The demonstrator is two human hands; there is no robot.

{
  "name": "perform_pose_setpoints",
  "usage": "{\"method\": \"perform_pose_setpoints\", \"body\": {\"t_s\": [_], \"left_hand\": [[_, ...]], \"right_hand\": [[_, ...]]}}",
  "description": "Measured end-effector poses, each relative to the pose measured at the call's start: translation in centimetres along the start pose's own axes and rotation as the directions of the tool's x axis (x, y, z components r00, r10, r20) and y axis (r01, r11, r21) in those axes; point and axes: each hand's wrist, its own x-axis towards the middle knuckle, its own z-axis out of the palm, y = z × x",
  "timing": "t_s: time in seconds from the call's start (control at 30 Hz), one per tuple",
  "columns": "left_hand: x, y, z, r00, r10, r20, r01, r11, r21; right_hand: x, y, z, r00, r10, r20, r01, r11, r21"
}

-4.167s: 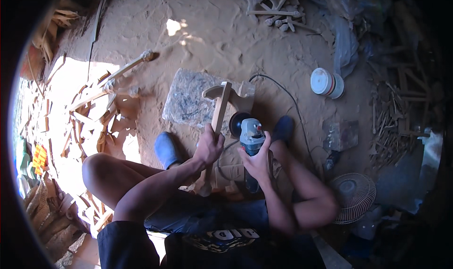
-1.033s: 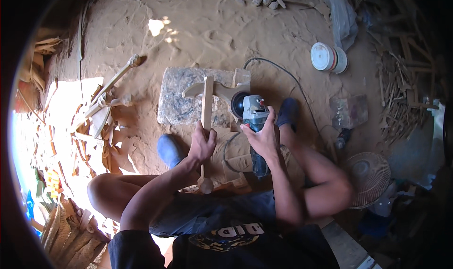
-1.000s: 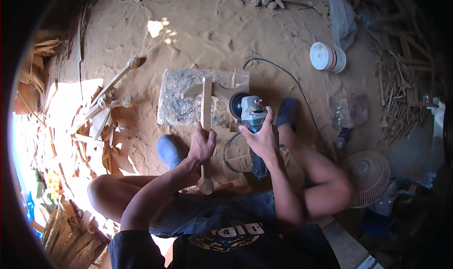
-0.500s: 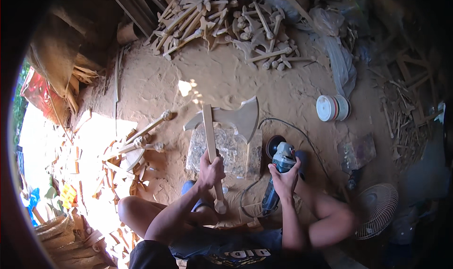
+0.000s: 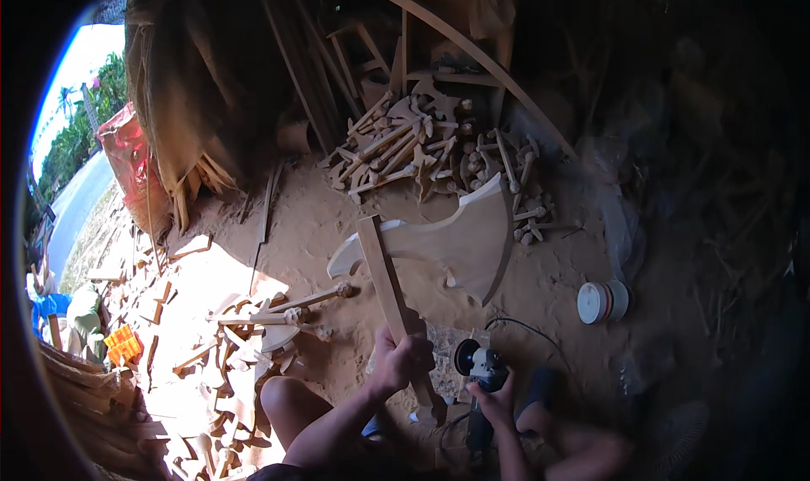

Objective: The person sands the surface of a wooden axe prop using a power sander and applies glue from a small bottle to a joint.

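My left hand (image 5: 403, 361) is closed around the handle of a wooden axe (image 5: 460, 243) with a broad, curved blade and a narrow spike behind the handle. The axe is raised above the ground, its blade to the right and its handle leaning up and to the left. My right hand (image 5: 498, 398) grips the body of an angle grinder (image 5: 486, 366), its dark round disc up and to the left, apart from the axe. Behind both hands sits a stained, pale block (image 5: 456, 342), partly hidden by my left hand and the axe.
Wooden axes lie in a heap (image 5: 401, 148) at the far side. Scattered wood pieces (image 5: 228, 354) fill the sunlit left. A white round tub (image 5: 596, 303) lies on the sandy ground at right. The grinder's black cable (image 5: 531, 327) loops beside the block. A curved wooden strip (image 5: 472, 55) crosses the back.
The view has tilted up, so the surroundings sit lower in it. The axe has come up nearer and looks larger, its handle leaning more to the left. Both hands keep their holds.
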Motion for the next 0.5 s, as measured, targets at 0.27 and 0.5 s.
{"method": "perform_pose_setpoints", "body": {"t_s": [0.27, 0.5], "left_hand": [[-1.9, 5.6, -0.5, 0.997, 0.072, 0.001, -0.071, 0.990, -0.119], [-0.7, 7.3, 0.2, 0.991, 0.133, 0.024, -0.123, 0.960, -0.252]], "right_hand": [[1.9, 3.0, 5.1, 0.435, -0.082, 0.897, -0.855, -0.350, 0.382], [6.0, 10.3, 6.2, 0.369, -0.196, 0.909, -0.903, -0.308, 0.300]]}}
